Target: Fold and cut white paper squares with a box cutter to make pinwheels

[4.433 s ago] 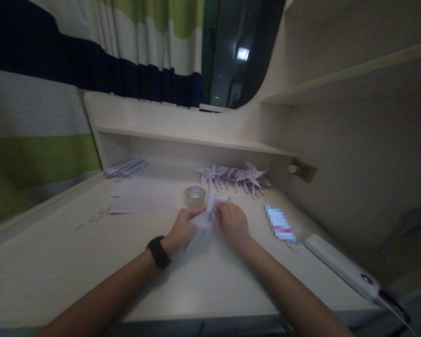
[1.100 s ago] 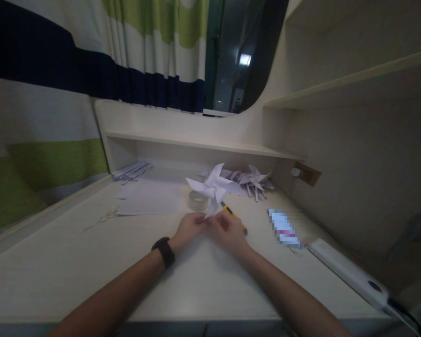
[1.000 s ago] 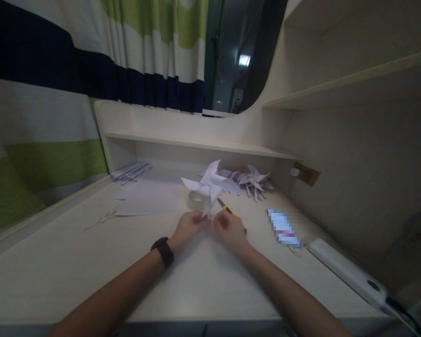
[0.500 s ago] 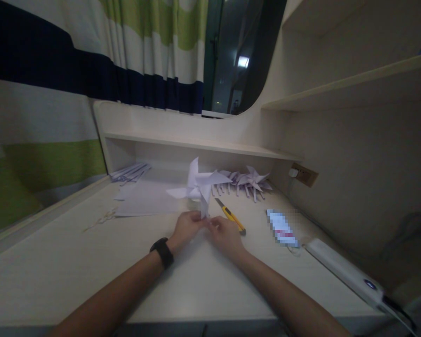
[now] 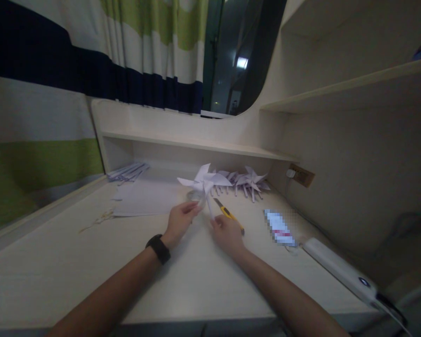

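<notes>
A white paper pinwheel (image 5: 204,180) stands up over the desk on a thin paper stick. My right hand (image 5: 226,232) pinches the lower end of that stick. My left hand (image 5: 180,219), with a black band on the wrist, is just left of the stick with its fingers loosely spread and nothing in them. A yellow utility knife (image 5: 228,215) lies on the desk right behind my right hand. A roll of clear tape (image 5: 193,197) sits behind the pinwheel, partly hidden by it.
Several finished pinwheels (image 5: 247,181) lie at the back under the low shelf (image 5: 196,144). Sheets of paper (image 5: 143,199) and paper strips (image 5: 128,171) lie at the back left, scissors (image 5: 97,220) nearby. A blurred packet (image 5: 279,227) and a white device (image 5: 340,270) lie to the right.
The pinwheel was folded flat on the desk, then raised upright. In the last half second my left hand let go of the stick and opened; my right hand alone keeps it.
</notes>
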Demonstrator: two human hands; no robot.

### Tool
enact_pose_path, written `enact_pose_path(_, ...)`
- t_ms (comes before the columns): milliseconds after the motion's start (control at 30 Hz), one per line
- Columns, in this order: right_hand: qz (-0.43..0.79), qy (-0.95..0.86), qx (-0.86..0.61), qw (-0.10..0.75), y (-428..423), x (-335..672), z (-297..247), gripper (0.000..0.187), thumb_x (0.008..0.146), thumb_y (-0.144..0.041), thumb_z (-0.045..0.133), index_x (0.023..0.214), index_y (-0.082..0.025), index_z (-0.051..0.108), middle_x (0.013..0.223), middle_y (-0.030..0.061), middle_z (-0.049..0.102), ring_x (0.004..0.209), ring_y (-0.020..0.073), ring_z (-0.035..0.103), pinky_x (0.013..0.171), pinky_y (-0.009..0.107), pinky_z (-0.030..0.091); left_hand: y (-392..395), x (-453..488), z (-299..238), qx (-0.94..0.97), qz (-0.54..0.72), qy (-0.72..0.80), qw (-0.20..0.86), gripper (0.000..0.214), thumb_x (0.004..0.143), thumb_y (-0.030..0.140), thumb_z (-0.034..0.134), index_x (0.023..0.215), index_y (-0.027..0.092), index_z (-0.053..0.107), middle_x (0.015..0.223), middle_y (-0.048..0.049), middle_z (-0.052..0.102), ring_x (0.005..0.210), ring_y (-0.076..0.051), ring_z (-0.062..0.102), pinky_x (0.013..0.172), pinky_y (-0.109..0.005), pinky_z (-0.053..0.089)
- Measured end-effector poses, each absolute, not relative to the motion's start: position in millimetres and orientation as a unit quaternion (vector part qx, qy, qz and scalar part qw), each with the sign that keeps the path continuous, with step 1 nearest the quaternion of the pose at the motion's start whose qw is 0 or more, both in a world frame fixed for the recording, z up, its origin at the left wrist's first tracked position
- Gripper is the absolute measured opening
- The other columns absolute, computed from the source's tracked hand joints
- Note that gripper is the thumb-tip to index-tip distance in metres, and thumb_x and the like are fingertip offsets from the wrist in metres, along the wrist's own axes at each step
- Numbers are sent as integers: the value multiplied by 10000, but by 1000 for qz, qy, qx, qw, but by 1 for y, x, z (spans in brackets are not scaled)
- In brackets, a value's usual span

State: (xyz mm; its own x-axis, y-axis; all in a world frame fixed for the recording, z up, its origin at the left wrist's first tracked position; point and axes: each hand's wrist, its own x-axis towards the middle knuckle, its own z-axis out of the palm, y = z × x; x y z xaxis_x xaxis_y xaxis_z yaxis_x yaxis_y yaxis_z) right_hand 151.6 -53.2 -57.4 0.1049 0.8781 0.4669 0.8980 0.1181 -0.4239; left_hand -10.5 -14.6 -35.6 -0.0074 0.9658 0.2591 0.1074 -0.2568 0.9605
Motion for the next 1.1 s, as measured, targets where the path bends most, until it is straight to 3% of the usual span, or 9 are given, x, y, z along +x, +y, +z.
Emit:
enact_pose_path(233,0,-639,-685,351,-44,161,-63,209,855,-337,538,826,-223,710,733,23,719,676,163,643,594,231,358,-6,-24,-27,522,613,423,415,460,662,367,700,1055,133,649,931,-96,698,764,-178,642,535,-220,469)
enact_pose_path(400,2,-623,-682,384,-34,174,-66,234,865,-349,517,870,-211,706,781,31,725,713,164,651,623,222,390,-2,-28,-29,502,621,441,409,498,671,402,673,1078,122,614,824,-71,670,607,-129,592,461,-198,400)
enact_pose_path(500,-22,-598,-709,373,-23,192,-60,270,879,-385,488,884,-224,705,810,29,727,752,166,653,642,221,402,-2,-24,-34,544,590,459,381,419,718,413,610,1010,113,639,639,-11,604,470,-96,482,424,-201,332)
enact_pose_path(600,-39,-537,-774,334,-4,215,-53,284,869,-403,496,899,-224,714,875,49,729,817,185,657,677,232,418,-5,-18,-43,622,531,453,355,383,749,395,557,990,110,644,557,13,558,481,-121,486,466,-226,353)
enact_pose_path(867,-33,-443,-849,287,61,253,-55,271,840,-332,523,924,-174,726,929,152,711,889,276,664,714,316,480,-9,-2,-78,764,371,408,335,304,784,286,500,1020,156,642,598,2,586,556,-156,542,544,-253,380)
enact_pose_path(1100,-23,-406,-877,257,94,260,-56,291,812,-303,546,992,-140,707,982,200,690,957,299,651,760,360,503,-11,-3,-82,792,333,398,322,285,808,263,488,1024,176,653,633,-14,619,592,-158,554,568,-248,366)
